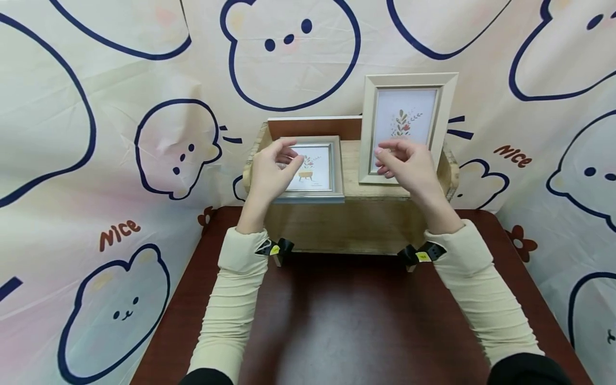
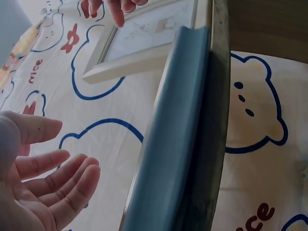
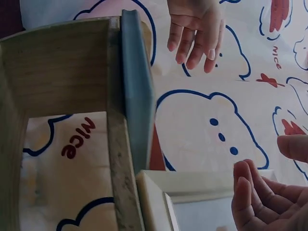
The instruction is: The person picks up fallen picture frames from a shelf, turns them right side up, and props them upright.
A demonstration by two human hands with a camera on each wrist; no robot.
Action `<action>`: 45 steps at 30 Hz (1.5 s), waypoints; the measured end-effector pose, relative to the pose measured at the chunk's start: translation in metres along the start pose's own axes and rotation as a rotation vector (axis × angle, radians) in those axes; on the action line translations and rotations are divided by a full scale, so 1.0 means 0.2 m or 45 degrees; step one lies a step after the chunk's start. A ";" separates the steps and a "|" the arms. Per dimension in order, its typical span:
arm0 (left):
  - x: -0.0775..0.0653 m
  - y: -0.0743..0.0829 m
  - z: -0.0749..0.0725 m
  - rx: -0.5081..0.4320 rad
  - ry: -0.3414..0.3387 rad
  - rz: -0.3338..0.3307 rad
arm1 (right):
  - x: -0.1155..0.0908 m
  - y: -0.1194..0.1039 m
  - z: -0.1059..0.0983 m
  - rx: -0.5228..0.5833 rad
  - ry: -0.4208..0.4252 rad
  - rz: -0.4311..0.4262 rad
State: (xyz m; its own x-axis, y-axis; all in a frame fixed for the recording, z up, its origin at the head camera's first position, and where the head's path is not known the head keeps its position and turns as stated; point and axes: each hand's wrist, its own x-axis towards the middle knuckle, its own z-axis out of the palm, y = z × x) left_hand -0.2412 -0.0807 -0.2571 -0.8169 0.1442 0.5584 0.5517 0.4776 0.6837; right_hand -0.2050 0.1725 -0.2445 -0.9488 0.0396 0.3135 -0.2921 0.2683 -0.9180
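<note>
My left hand (image 1: 270, 170) hovers over the left side of a small silver-grey picture frame (image 1: 335, 168) that lies on a wooden shelf (image 1: 351, 188). Its fingers are loosely bent, with nothing between them. On the shelf's right half a larger cream picture frame (image 1: 370, 128) stands nearly upright. In front of that frame is my right hand (image 1: 414, 166), relaxed and holding nothing. The left wrist view shows a gap between my left hand (image 2: 48, 178) and the blue-grey frame edge (image 2: 175, 130). In the right wrist view my right hand (image 3: 269, 202) is near the cream frame (image 3: 207, 180).
The small wooden shelf unit stands at the back of a dark red-brown table (image 1: 361, 321). Behind and beside it hangs a cloth (image 1: 183, 80) printed with bear faces. A reddish-brown panel (image 1: 313, 128) runs along the shelf's back.
</note>
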 end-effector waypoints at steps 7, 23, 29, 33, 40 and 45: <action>0.03 -0.05 -0.04 0.125 -0.077 -0.249 | 0.06 0.04 0.10 -0.097 -0.172 0.166; 0.09 -0.16 -0.05 0.359 -0.219 -0.445 | 0.11 0.07 0.30 -0.418 -0.205 0.078; 0.10 -0.16 -0.05 0.462 -0.320 -0.484 | 0.10 0.07 0.35 -0.595 -0.220 -0.022; 0.09 -0.17 -0.04 0.530 -0.358 -0.479 | 0.10 0.09 0.39 -0.627 -0.258 0.002; 0.08 -0.19 -0.02 0.569 -0.305 -0.486 | 0.09 0.10 0.41 -0.577 -0.272 0.012; 0.08 -0.20 0.00 0.536 -0.249 -0.473 | 0.09 0.12 0.42 -0.595 -0.198 -0.074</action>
State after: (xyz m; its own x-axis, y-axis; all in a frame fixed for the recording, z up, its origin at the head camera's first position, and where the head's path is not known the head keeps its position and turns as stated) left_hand -0.2760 -0.0976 -0.2747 -0.9804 0.0398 0.1931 0.1416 0.8236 0.5492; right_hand -0.2388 0.0978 -0.2807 -0.9495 -0.1231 0.2885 -0.2939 0.6703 -0.6814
